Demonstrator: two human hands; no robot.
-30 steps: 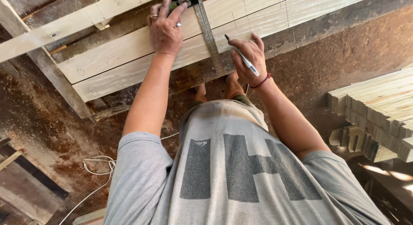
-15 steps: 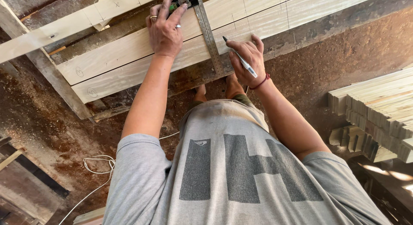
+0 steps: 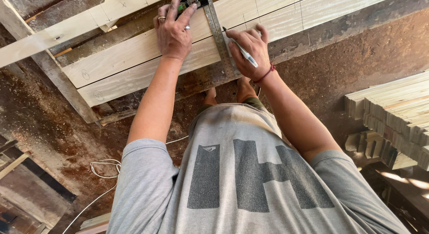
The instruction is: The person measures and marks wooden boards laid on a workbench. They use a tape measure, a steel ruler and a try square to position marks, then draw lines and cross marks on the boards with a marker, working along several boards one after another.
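Head view: the left hand [image 3: 173, 30] lies spread and pressed down on the square [image 3: 217, 35], its fingers reaching over the square's dark head at the top edge of the picture, pinning the metal blade across the planks [image 3: 147, 66]. The right hand [image 3: 250, 50] is curled shut around a pen [image 3: 241, 48], tip just beside the blade's right edge on the upper plank.

Since a second ago the right hand has slid up along the blade, so the pen tip now sits higher on the plank; the left hand and square have barely moved. To my eye a line is being ruled along the blade.

The pen tip's contact with the wood is too small to confirm. The square's head is cut off by the picture's edge and partly covered by fingers. The blade's lower end runs behind the right hand. A stack of cut boards [image 3: 393, 113] lies well apart at right, and a white cord [image 3: 105, 169] lies on the dusty floor.
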